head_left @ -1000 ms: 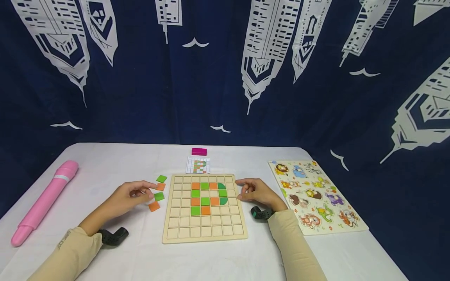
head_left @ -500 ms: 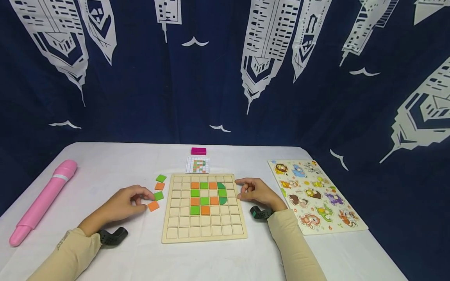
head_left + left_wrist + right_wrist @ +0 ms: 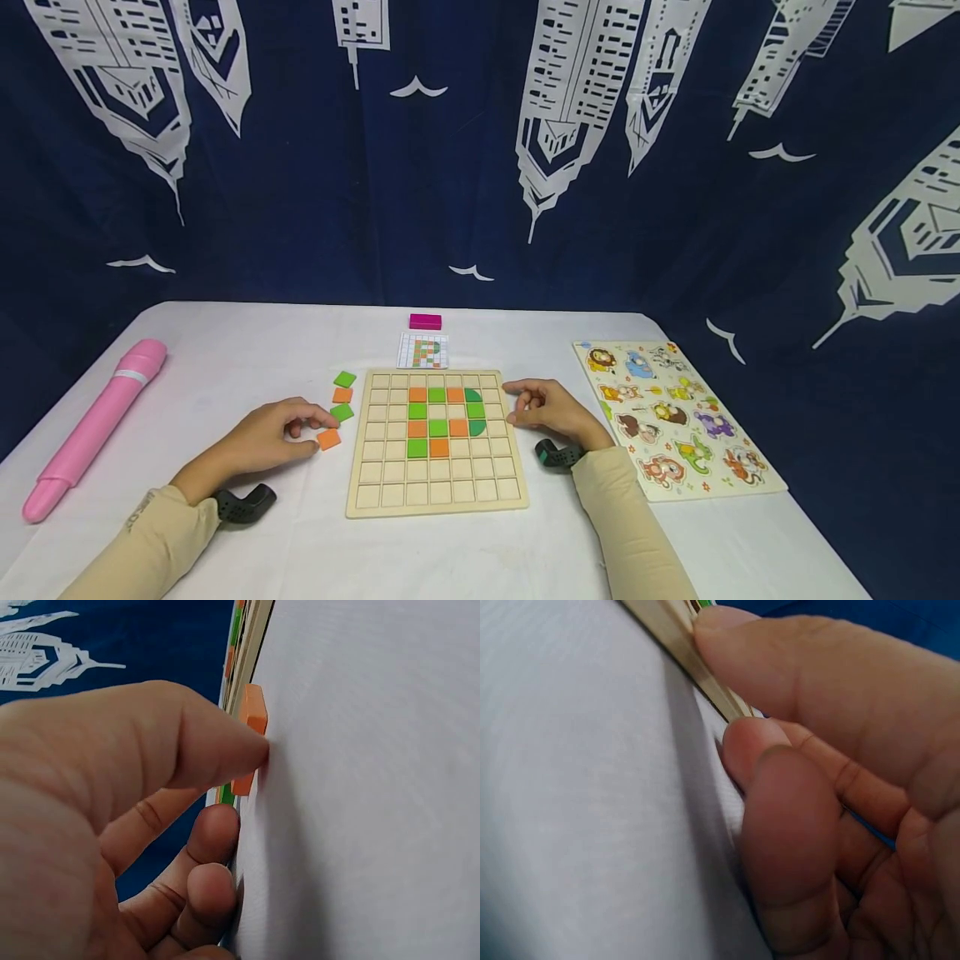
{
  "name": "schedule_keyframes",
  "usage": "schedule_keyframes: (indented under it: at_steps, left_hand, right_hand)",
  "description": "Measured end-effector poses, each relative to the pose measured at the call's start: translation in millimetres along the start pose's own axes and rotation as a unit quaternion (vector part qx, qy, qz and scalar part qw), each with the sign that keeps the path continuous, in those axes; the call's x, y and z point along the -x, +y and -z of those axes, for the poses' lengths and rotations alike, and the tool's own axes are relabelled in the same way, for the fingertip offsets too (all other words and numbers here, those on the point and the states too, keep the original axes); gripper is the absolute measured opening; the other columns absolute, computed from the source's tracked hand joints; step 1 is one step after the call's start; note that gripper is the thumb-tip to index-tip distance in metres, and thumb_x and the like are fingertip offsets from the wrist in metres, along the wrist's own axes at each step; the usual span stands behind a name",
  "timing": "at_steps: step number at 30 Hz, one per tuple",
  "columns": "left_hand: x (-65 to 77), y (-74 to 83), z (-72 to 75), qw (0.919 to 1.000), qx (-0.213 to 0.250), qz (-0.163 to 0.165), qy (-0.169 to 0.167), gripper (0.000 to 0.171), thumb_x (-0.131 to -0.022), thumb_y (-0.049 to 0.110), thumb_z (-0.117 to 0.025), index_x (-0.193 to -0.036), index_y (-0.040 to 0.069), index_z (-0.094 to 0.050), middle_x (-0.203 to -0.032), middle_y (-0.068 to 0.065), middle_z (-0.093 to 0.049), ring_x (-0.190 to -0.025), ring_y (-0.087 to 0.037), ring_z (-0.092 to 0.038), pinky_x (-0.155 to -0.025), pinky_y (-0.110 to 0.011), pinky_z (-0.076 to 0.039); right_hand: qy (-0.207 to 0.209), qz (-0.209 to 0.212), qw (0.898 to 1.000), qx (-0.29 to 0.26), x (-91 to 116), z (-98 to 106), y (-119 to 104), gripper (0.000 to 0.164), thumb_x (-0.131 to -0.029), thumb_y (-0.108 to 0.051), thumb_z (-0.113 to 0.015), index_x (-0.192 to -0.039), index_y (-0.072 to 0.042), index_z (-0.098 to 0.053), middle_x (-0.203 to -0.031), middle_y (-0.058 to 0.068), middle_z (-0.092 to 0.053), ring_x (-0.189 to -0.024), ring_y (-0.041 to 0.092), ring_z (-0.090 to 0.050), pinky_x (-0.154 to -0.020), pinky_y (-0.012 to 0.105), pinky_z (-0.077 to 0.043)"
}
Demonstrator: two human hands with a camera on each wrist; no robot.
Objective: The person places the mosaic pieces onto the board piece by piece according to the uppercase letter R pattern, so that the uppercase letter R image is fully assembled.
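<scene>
At the board's left, my left hand (image 3: 272, 435) has its thumb beside an orange square tile (image 3: 328, 438) and its index fingertip close to a green tile (image 3: 342, 412). In the left wrist view the thumb overlaps the orange tile (image 3: 255, 709), which lies flat on the cloth; the index fingertip is hidden. Another orange tile (image 3: 342, 395) and a green tile (image 3: 344, 379) lie beyond. My right hand (image 3: 553, 410) touches the right edge of the wooden grid board (image 3: 438, 497) with thumb and index finger. Orange, green and rounded dark-green tiles (image 3: 476, 427) fill several board cells.
A pattern card (image 3: 423, 351) and a magenta block (image 3: 425, 322) lie behind the board. The pink, microphone-shaped object (image 3: 97, 429) is at the far left. An animal picture board (image 3: 678, 417) lies at the right. Patterned dark-blue cloth (image 3: 315, 208) hangs behind the table.
My left hand has come down from near the upper tiles to the lowest orange tile. The green tile by its index finger has shifted slightly away. My right hand stays at the board's edge.
</scene>
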State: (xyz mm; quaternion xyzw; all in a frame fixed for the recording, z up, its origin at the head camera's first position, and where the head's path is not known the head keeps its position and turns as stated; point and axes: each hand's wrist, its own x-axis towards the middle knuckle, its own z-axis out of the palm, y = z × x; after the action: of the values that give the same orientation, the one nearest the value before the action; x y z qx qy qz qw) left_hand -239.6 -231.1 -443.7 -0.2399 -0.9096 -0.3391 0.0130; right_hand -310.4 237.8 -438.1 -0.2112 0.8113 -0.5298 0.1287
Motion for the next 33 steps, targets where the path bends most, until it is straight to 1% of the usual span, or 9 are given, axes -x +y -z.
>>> schedule_keyframes:
  at_steps: [5, 8, 11, 18, 21, 28, 33]
  left_hand:
    - [0.7, 0.9, -0.7, 1.0000, -0.001, -0.001, 0.003, 0.027, -0.087, 0.012, -0.085, -0.113, 0.017, -0.080, -0.102, 0.009, -0.067, -0.082, -0.005, -0.050, -0.074, -0.027, -0.046]
    - [0.9, 1.6, -1.0, 1.0000, 0.003, 0.003, 0.007, 0.026, -0.086, 0.013, -0.088, -0.110, 0.016, -0.080, -0.100, 0.009, -0.065, -0.081, -0.004, -0.049, -0.073, -0.027, -0.044]
    - [0.9, 3.0, -1.5, 0.9999, 0.006, 0.012, 0.008, 0.025, -0.085, 0.014, -0.088, -0.108, 0.016, -0.079, -0.097, 0.009, -0.063, -0.080, -0.005, -0.049, -0.072, -0.027, -0.042]
    - [0.4, 6.1, -1.8, 0.9985, 0.022, 0.050, 0.002, 0.021, -0.087, 0.019, -0.089, -0.105, 0.017, -0.077, -0.091, 0.008, -0.059, -0.080, -0.009, -0.049, -0.073, -0.027, -0.040]
    - [0.3, 6.5, -2.3, 0.9981, 0.033, 0.051, 0.006, 0.022, -0.087, 0.020, -0.089, -0.105, 0.017, -0.077, -0.091, 0.007, -0.060, -0.080, -0.010, -0.050, -0.072, -0.027, -0.040]
    - [0.0, 7.5, -6.3, 0.9965, 0.054, 0.046, 0.046, 0.019, -0.089, 0.013, -0.086, -0.105, 0.014, -0.077, -0.087, 0.008, -0.064, -0.075, -0.009, -0.055, -0.069, -0.026, -0.044]
    - [-0.7, 17.8, -12.6, 0.9946, 0.055, 0.042, 0.077, 0.021, -0.087, 0.008, -0.085, -0.106, 0.013, -0.076, -0.084, 0.008, -0.063, -0.074, -0.009, -0.055, -0.068, -0.026, -0.044]
  right_hand:
    - [0.003, -0.008, 1.000, 0.000, -0.2, 0.1, -1.2, 0.058, -0.089, 0.006, -0.081, -0.141, 0.018, -0.058, -0.087, 0.000, -0.062, -0.066, 0.007, -0.049, -0.062, 0.020, -0.044]
    - [0.002, -0.011, 1.000, 0.000, 0.1, 0.3, -2.5, 0.058, -0.090, 0.005, -0.080, -0.141, 0.018, -0.058, -0.087, 0.000, -0.062, -0.066, 0.008, -0.048, -0.062, 0.019, -0.043]
    - [-0.001, -0.010, 1.000, -0.004, 0.4, 0.3, -2.6, 0.058, -0.090, 0.005, -0.080, -0.142, 0.018, -0.057, -0.087, 0.000, -0.062, -0.067, 0.008, -0.048, -0.062, 0.020, -0.044]
    - [0.000, -0.012, 1.000, -0.003, 0.4, -0.2, -2.7, 0.058, -0.090, 0.005, -0.080, -0.142, 0.018, -0.057, -0.087, 0.000, -0.061, -0.067, 0.008, -0.048, -0.063, 0.020, -0.044]
    - [0.002, -0.012, 1.000, -0.002, -0.3, -0.4, -2.8, 0.058, -0.090, 0.005, -0.080, -0.142, 0.018, -0.058, -0.087, 0.000, -0.061, -0.067, 0.008, -0.048, -0.063, 0.020, -0.044]
    - [0.000, -0.013, 1.000, -0.005, -0.6, -0.4, -1.8, 0.058, -0.090, 0.006, -0.080, -0.142, 0.018, -0.057, -0.087, 0.000, -0.062, -0.068, 0.007, -0.049, -0.062, 0.019, -0.044]
    - [0.002, -0.013, 1.000, -0.006, 0.8, -1.2, -2.6, 0.058, -0.090, 0.007, -0.080, -0.142, 0.018, -0.056, -0.087, 0.001, -0.062, -0.067, 0.007, -0.049, -0.062, 0.019, -0.045]
